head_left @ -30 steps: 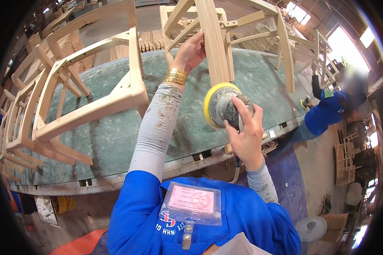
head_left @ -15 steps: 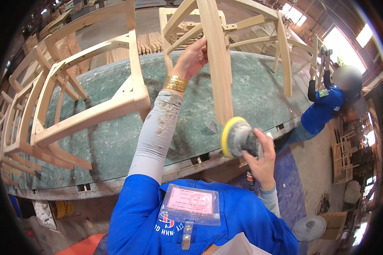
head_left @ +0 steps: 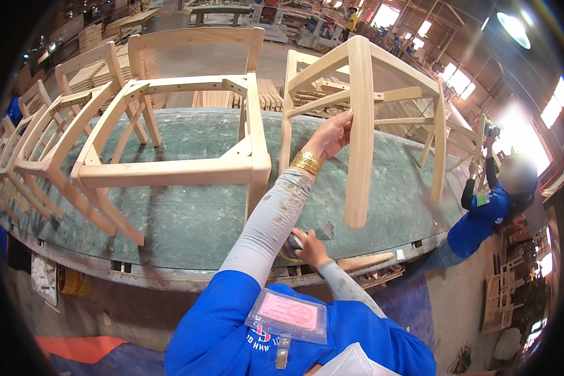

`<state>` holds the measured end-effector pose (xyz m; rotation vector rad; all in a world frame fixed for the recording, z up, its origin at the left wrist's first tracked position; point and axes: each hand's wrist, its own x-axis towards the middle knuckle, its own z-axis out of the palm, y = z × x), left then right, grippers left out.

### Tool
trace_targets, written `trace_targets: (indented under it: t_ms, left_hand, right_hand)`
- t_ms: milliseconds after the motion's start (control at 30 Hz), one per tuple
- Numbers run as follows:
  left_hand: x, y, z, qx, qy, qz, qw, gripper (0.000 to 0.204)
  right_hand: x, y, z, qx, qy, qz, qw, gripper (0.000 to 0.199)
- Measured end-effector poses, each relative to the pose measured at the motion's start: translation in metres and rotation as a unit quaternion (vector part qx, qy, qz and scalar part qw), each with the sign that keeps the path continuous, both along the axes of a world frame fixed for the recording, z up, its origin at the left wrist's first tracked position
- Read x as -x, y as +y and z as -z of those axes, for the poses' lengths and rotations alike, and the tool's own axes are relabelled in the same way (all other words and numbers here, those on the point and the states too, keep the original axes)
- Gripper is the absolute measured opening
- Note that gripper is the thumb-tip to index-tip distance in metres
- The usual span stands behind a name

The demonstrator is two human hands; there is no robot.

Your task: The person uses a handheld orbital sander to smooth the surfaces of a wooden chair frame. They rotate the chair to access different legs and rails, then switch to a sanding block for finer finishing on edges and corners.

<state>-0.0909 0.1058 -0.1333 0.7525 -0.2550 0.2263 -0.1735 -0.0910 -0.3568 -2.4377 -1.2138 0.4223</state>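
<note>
My left hand point(head_left: 332, 136), with gold bangles at the wrist, is closed on the near leg of a bare wooden chair frame point(head_left: 360, 156), its fingertips hidden behind the wood. That frame is tipped, its leg end pointing down toward me. Low by the table's near edge, my right hand point(head_left: 313, 249) grips a sander point(head_left: 292, 242). My left forearm hides much of the tool, and a bit of its yellow pad edge shows below. A small metal scraper-like piece point(head_left: 326, 230) lies on the green table point(head_left: 188, 219) near the right hand.
Another chair frame point(head_left: 175, 175) stands left of my arm, with several more behind it. A curved wooden piece point(head_left: 365, 261) lies along the table's near edge. At the right a co-worker in blue point(head_left: 479, 216) holds a tool up against a frame.
The sander has gone from beside the leg's lower end down and left to the table edge, behind my left forearm. My left hand stays on the leg; the view has shifted.
</note>
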Motion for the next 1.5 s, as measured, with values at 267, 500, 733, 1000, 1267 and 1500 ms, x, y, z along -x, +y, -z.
trace_targets:
  t_ms: [267,500,733,1000,1267,1500]
  left_hand:
    - [0.002,-0.025,-0.006,-0.006,0.012,0.02,1.0,0.03]
    - [-0.015,0.001,0.027,0.049,0.037,0.013,0.998,0.039]
    - [-0.014,-0.009,0.011,0.065,0.038,-0.074,0.994,0.044]
    - [-0.018,-0.029,0.007,-0.037,0.08,-0.236,0.968,0.04]
    - [-0.008,-0.042,0.0,-0.119,0.109,-0.278,0.947,0.042]
    - [-0.002,-0.096,-0.01,-0.152,0.121,-0.327,0.925,0.051]
  right_hand:
    - [-0.059,-0.021,0.065,-0.171,-0.007,0.04,0.984,0.058]
    - [-0.099,-0.047,0.074,0.098,-0.071,0.236,0.964,0.051]
    - [-0.132,-0.06,0.09,-0.066,-0.029,0.235,0.969,0.048]
    - [-0.217,-0.162,0.022,-0.324,0.269,0.198,0.885,0.028]
    - [-0.288,-0.312,-0.151,-0.601,0.153,0.239,0.747,0.011]
    - [-0.382,-0.292,-0.15,-0.59,0.206,0.274,0.731,0.021]
